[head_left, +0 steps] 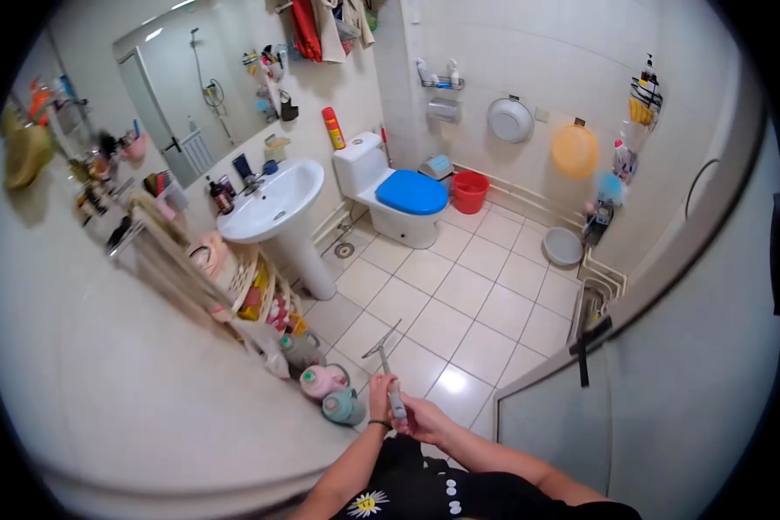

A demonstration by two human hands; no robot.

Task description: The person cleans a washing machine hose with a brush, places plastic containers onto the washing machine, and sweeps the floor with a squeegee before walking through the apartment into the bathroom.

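A thin T-shaped squeegee (386, 360) points away from me over the tiled floor, its narrow blade tilted. My left hand (380, 399) is closed around its grey handle from the left side. Lower down, my right hand (424, 421) grips the handle's end, the fingers partly hidden. Just left of my hands stand a teal thermos jug (344, 407), a pink jug (321, 382) and a grey-green jug (301, 350).
A white pedestal sink (273, 204) stands at left under a mirror. Beyond it is a toilet with a blue lid (412, 191), beside a red bucket (470, 192). A grey basin (562, 247) sits by the right wall. A frosted glass door (555, 425) is at right.
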